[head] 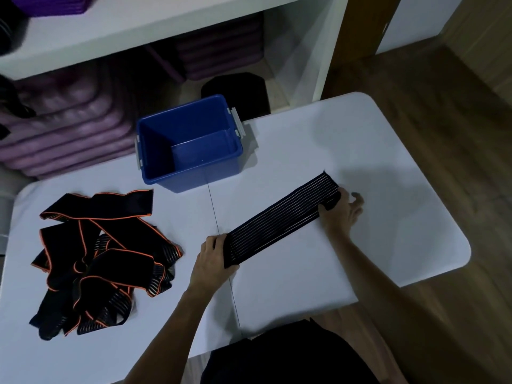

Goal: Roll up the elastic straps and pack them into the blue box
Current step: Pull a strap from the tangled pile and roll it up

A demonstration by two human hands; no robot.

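Note:
A black elastic strap with thin pale stripes lies stretched flat and diagonally across the white table. My left hand grips its near end. My right hand pinches its far end, where the strap is folded over into a short first turn. The blue box stands open and empty at the table's far edge, left of the strap's far end. A tangled pile of black straps with orange edging lies on the left side of the table.
White shelves behind the table hold stacked purple mats. A black roll stands on the floor behind the box. Wooden floor lies to the right. A seam runs down the table's middle.

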